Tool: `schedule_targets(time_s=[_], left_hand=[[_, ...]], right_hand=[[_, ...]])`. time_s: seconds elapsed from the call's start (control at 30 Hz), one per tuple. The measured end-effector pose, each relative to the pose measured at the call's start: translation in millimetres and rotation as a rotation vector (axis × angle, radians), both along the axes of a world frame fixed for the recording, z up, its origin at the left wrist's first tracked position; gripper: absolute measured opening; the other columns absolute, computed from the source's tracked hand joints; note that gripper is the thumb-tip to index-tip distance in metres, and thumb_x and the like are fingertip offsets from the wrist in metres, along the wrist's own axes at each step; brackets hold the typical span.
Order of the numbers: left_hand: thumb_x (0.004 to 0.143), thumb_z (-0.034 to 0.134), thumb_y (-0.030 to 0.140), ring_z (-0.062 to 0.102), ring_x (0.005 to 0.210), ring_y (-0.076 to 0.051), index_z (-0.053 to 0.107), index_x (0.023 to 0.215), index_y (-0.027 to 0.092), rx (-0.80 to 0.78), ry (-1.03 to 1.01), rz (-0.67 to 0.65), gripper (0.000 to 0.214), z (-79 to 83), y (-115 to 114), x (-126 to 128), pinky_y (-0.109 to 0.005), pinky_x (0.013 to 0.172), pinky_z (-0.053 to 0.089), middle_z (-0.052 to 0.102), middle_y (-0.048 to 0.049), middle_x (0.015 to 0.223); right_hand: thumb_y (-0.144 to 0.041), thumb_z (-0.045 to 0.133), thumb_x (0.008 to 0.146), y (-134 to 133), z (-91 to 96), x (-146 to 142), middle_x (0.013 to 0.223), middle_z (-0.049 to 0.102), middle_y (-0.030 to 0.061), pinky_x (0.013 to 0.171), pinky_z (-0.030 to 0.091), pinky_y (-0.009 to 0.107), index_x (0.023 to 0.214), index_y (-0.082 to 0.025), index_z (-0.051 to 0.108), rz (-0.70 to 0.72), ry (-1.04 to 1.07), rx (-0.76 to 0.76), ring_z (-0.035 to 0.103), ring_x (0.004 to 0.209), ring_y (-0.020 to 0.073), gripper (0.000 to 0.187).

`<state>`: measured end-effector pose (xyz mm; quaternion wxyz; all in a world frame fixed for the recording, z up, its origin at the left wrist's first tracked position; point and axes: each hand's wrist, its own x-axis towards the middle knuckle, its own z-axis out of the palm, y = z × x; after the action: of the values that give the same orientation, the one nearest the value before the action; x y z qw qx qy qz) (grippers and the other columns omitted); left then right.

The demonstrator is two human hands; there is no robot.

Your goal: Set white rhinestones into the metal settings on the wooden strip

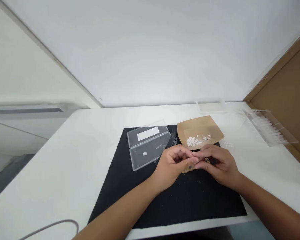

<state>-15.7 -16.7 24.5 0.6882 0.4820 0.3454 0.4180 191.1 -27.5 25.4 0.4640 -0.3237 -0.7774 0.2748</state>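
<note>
My left hand (173, 163) and my right hand (216, 163) meet over the black mat (170, 203), thumbs and forefingers pinched together. What sits between the fingertips is too small and too covered to name. Just below the fingers shows part of a small yellowish thing with metallic bits (188, 169), mostly hidden by my hands. Behind them lies a brown paper sheet (197, 126) with a heap of small white pieces (193, 141) on it. A clear plastic case (137, 161) stands opened left of my left hand, with a white label (148, 133) and a small white piece inside.
A dark strip-like tool (172, 137) lies between case and paper, partly behind my left hand. At the right stands a clear tray (270, 128) with rows of white parts. A clear shallow container (211, 106) sits by the wall. A cable (62, 221) crosses the table's front left.
</note>
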Motion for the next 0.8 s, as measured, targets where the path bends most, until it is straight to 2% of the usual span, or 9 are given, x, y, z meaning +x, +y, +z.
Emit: schedule_targets(time_s=[0.2, 0.3, 0.4, 0.5, 0.57, 0.67, 0.8], left_hand=[[0.071, 0.096, 0.040, 0.061, 0.059, -0.009, 0.070, 0.076, 0.013, -0.040, 0.045, -0.016, 0.038, -2.6, 1.0, 0.3, -0.021, 0.058, 0.044, 0.075, -0.0038, 0.070], [0.074, 0.094, 0.039, 0.061, 0.059, -0.009, 0.071, 0.076, 0.012, -0.026, 0.036, -0.036, 0.036, -1.7, -0.6, 0.6, -0.021, 0.058, 0.045, 0.076, -0.0052, 0.071], [0.079, 0.091, 0.038, 0.065, 0.062, -0.012, 0.072, 0.077, 0.012, 0.048, 0.041, -0.051, 0.032, 1.7, -3.0, -1.5, -0.024, 0.061, 0.049, 0.077, -0.0074, 0.074], [0.085, 0.086, 0.032, 0.067, 0.068, -0.013, 0.076, 0.084, 0.013, 0.233, 0.123, -0.046, 0.021, 7.0, -3.7, -6.0, -0.025, 0.063, 0.051, 0.080, -0.0091, 0.084], [0.090, 0.081, 0.024, 0.068, 0.073, -0.013, 0.080, 0.094, 0.016, 0.442, 0.199, -0.046, 0.010, 9.7, -2.5, -8.9, -0.024, 0.065, 0.052, 0.080, -0.0082, 0.089], [0.093, 0.076, 0.016, 0.070, 0.082, -0.015, 0.080, 0.108, 0.019, 0.773, 0.245, -0.014, 0.016, 9.7, 0.8, -10.1, -0.025, 0.069, 0.055, 0.080, -0.0072, 0.094], [0.094, 0.074, 0.011, 0.072, 0.086, -0.015, 0.078, 0.111, 0.021, 1.058, 0.260, 0.097, 0.020, 5.0, 4.3, -8.4, -0.030, 0.078, 0.059, 0.081, -0.0059, 0.097]], right_hand=[[-0.015, 0.083, 0.088, 2.6, 0.3, 2.6, 0.085, 0.070, 0.0000, 0.064, 0.054, 0.023, 0.110, -0.023, 0.076, 0.018, 0.001, 0.092, 0.067, 0.073, 0.0112, 0.025], [-0.013, 0.086, 0.084, 2.7, 2.0, 6.4, 0.086, 0.070, 0.0011, 0.062, 0.053, 0.023, 0.100, -0.021, 0.076, 0.033, -0.006, 0.135, 0.067, 0.072, 0.0110, 0.019], [-0.011, 0.085, 0.085, 1.7, 5.0, 10.8, 0.087, 0.068, 0.0012, 0.060, 0.053, 0.022, 0.097, -0.021, 0.074, 0.077, -0.006, 0.153, 0.066, 0.071, 0.0103, 0.019], [-0.010, 0.083, 0.086, 1.6, 6.8, 14.7, 0.088, 0.066, 0.0009, 0.058, 0.051, 0.022, 0.099, -0.021, 0.074, 0.087, -0.019, 0.161, 0.064, 0.070, 0.0097, 0.019], [-0.010, 0.082, 0.087, 2.3, 6.6, 16.7, 0.089, 0.067, 0.0010, 0.059, 0.050, 0.022, 0.100, -0.022, 0.074, 0.089, -0.015, 0.155, 0.064, 0.071, 0.0098, 0.019], [-0.007, 0.079, 0.088, 2.8, 4.9, 18.3, 0.089, 0.067, 0.0012, 0.061, 0.051, 0.023, 0.101, -0.022, 0.074, 0.074, 0.008, 0.120, 0.065, 0.073, 0.0104, 0.020], [-0.006, 0.079, 0.088, 1.4, 2.7, 16.6, 0.089, 0.067, 0.0008, 0.061, 0.051, 0.024, 0.096, -0.022, 0.073, 0.063, 0.011, 0.051, 0.065, 0.074, 0.0105, 0.019]])
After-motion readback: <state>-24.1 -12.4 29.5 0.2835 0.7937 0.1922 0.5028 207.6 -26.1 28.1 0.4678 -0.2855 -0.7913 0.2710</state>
